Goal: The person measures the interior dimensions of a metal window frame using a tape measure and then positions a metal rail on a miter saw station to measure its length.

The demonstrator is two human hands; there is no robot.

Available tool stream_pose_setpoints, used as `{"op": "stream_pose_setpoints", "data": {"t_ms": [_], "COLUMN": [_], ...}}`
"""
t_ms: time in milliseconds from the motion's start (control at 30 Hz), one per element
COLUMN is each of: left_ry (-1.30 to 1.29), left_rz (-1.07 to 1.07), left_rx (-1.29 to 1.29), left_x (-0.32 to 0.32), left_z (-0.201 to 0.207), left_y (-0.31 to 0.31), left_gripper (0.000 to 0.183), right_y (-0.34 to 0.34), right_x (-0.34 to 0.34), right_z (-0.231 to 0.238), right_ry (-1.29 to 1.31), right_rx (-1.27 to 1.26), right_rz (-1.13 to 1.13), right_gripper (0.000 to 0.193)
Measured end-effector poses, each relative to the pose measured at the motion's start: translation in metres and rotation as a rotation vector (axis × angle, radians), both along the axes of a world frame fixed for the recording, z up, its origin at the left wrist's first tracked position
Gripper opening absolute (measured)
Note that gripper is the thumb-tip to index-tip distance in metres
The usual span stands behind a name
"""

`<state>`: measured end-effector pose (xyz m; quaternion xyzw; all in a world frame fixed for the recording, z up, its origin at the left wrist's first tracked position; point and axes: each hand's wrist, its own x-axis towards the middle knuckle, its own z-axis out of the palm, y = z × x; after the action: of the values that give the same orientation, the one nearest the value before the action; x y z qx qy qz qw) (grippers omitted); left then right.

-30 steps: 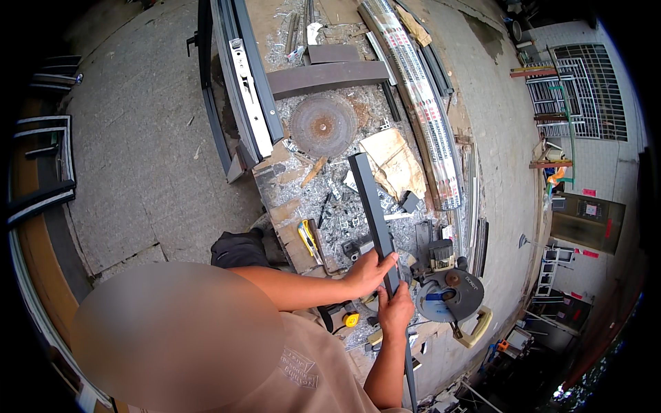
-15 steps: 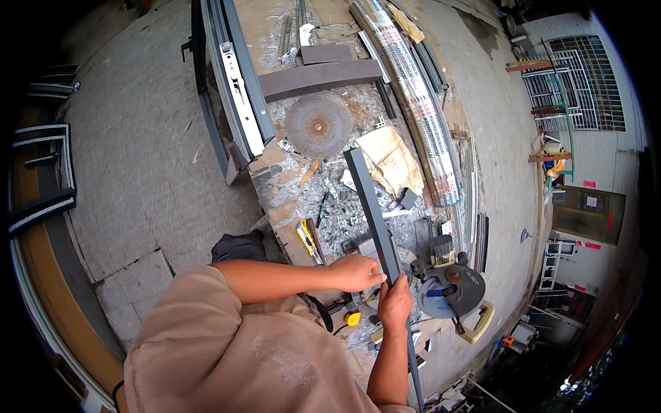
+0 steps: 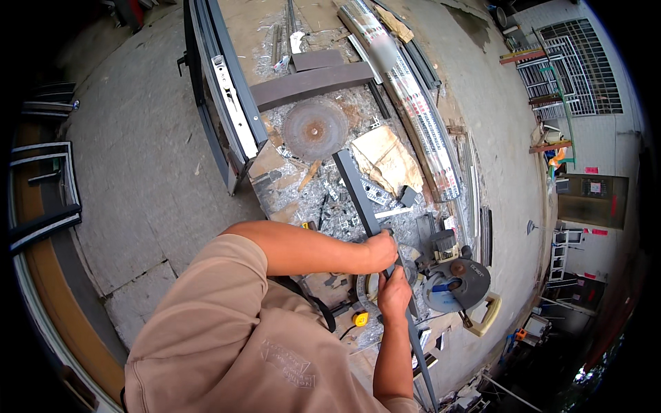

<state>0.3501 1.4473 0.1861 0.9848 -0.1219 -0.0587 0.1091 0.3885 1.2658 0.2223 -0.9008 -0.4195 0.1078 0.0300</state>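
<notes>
Head view: both hands on one long dark metal bar [image 3: 358, 196], seen from above.
Bar position: lies slantwise over the cluttered desk [image 3: 275, 27], its far end near the round saw blade [image 3: 315, 129], its near end running past the hands toward the lower edge.
Left hand [image 3: 381, 251]: grip clenched around the bar, forearm crossing in from the left.
Right hand [image 3: 394, 294]: grip closed on the bar just below the left hand; the two hands nearly touch.
Beside the hands: mitre saw [image 3: 456, 283] with grey guard and pale handle, just right of the bar.
Under the bar: silvery metal scraps [image 3: 310, 196] littering the desk top.
Right of the bar: crumpled brown cardboard [image 3: 385, 160], then a wrapped bundle of long profiles [image 3: 406, 96].
Left of the bar: dark window frame [image 3: 220, 82] leaning along the desk edge.
Near the right wrist: yellow tape measure [image 3: 359, 319].
Obstruction: the person's beige-sleeved shoulder hides the lower desk.
</notes>
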Motion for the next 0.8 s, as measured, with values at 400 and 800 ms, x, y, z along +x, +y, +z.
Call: {"op": "stream_pose_setpoints", "data": {"t_ms": [400, 800], "left_ry": [-0.199, -0.112], "left_rz": [-0.007, -0.048], "left_rx": [-0.090, 0.082], "left_x": [-0.010, 0.033], "left_z": [-0.051, -0.100], "left_y": [0.013, 0.115], "left_gripper": [0.006, 0.003], "right_y": [0.000, -0.088], "right_x": [0.000, -0.072], "right_z": [-0.044, -0.071], "right_ry": [0.018, 0.150], "right_rx": [0.032, 0.279], "right_rz": [-0.093, -0.602], "right_gripper": [0.042, 0.063]}}
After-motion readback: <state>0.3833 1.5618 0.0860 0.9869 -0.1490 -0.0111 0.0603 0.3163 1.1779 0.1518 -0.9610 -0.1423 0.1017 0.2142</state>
